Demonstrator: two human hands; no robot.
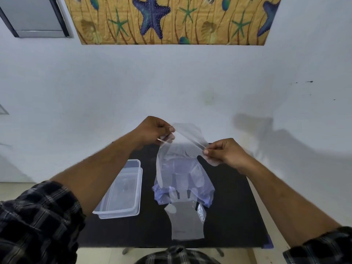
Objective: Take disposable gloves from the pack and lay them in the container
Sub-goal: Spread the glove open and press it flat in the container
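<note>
Above the black table, my left hand [155,131] and my right hand [223,152] both pinch a thin clear disposable glove [187,139], stretching its cuff edge between them while its fingers hang down. Below it lies the bluish plastic pack of gloves [183,184], crumpled and open. Another clear glove [185,221] lies flat on the table in front of the pack. The clear rectangular container [122,189] stands to the left of the pack, partly hidden by my left forearm.
The black table [238,206] stands against a pale wall. A lid or second tray edge [134,162] shows at the container's far end. A patterned starfish panel [171,20] hangs high on the wall. My checked shirt shows at the bottom edge.
</note>
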